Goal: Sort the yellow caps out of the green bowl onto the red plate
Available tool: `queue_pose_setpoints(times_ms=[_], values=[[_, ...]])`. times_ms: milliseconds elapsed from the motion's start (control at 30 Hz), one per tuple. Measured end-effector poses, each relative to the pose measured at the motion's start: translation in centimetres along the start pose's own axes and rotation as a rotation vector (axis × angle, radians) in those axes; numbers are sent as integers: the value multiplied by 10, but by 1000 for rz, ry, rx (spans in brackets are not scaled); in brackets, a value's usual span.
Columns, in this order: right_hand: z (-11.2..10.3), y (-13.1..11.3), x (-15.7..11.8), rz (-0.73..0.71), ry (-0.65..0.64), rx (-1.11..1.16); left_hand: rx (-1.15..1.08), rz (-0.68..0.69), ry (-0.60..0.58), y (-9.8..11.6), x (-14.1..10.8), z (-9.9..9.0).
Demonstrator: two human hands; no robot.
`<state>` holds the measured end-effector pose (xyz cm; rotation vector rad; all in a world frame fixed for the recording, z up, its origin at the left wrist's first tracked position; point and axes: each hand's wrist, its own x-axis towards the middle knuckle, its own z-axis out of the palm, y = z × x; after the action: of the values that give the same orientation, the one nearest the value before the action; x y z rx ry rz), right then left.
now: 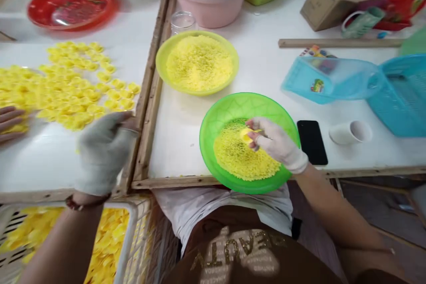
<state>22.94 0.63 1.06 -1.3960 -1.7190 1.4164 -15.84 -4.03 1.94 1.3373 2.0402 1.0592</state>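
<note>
My right hand, in a pale fingerless glove, pinches a small yellow cup-shaped piece between thumb and fingers. It is above a green bowl that holds loose yellow granules. My left hand, in a grey fingerless glove, is at the wooden table edge with its fingers curled together; whatever they hold is hidden. Just beyond it many small yellow cup-shaped pieces lie spread on the white table. A yellow bowl heaped with similar granules stands behind the green one.
Another person's hand rests at the far left pieces. A crate of yellow pieces sits below the left table. A phone, white cup and blue scoop lie rightward. A pink basin and red tray stand behind.
</note>
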Motion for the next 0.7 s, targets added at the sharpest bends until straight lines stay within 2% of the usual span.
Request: queue_pose_setpoints(times_ms=[33, 100, 133, 167, 233, 300, 367, 433, 467, 533, 567, 633, 700], values=[[6, -4, 2, 25, -24, 135, -64, 66, -121, 22, -11, 23], [16, -9, 3, 37, -67, 321, -259, 171, -458, 62, -32, 68], [18, -10, 3, 34, -87, 376, -316, 203, -571, 77, -40, 88], [18, -9, 3, 28, -101, 408, -326, 226, -635, 89, -45, 104], [13, -4, 2, -5, -84, 370, -316, 224, -672, 102, -46, 126], [7, 4, 0, -72, -11, 111, -327, 160, -655, 104, -42, 134], [6, 12, -2, -123, -18, -342, -402, 52, -663, 101, -36, 136], [13, 16, -5, -155, -182, -764, -474, -57, -693, 99, -33, 137], [18, 17, -7, -168, -288, -894, -503, -101, -704, 98, -32, 138], [30, 18, -9, -185, -450, -990, -534, -151, -710, 98, -33, 140], [35, 18, -9, -180, -479, -982, -531, -157, -703, 99, -34, 141], [37, 18, -8, -139, -466, -896, -480, -129, -685, 99, -34, 143], [30, 17, -5, -114, -383, -711, -400, -66, -660, 99, -34, 144]])
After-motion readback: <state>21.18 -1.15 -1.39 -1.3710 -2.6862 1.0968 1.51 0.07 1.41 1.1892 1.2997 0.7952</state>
